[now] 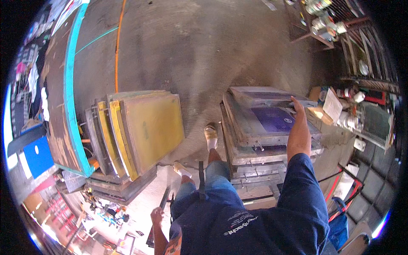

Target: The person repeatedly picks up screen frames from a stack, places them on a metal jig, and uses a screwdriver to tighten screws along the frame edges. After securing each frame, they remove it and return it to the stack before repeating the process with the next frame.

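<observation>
My right hand reaches out from a dark blue sleeve and grips the far edge of the top screen-printing frame, a grey frame lying on a stack of similar frames with a purple-coated mesh. My left hand hangs low at my side, closed around the end of a dark flat bar. My legs in blue jeans and white socks with sandals stand between the two stacks.
A leaning row of yellow-meshed frames stands to my left against a long table with a turquoise edge. Shelves with tins and clutter line the right side. Concrete floor stretches ahead.
</observation>
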{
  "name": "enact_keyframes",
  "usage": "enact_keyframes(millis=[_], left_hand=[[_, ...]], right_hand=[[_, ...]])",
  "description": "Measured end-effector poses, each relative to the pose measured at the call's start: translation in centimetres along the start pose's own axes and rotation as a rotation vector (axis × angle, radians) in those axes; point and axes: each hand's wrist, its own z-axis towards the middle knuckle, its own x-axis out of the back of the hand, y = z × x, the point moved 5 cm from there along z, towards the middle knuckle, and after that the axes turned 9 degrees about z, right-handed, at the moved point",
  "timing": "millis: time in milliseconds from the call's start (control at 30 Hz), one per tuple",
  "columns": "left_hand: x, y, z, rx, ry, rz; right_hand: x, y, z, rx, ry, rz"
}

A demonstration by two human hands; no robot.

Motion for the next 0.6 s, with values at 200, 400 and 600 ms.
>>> enact_keyframes(millis=[200, 400, 600], left_hand=[[-3.2, 18.0, 1.7, -0.461, 0.054, 0.264], [-11.2, 46.9, -2.2, -0.902, -0.103, 0.165], [-21.7, 66.5, -11.9, -1.186, -0.293, 0.118]], right_hand=[[-3.7, -3.3, 1.4, 0.174, 0.003, -0.042], [-7.9, -4.9, -1.8, 0.393, 0.093, -0.398], [-16.9, -0.1, -7.8, 0.832, -0.07, -0.049]])
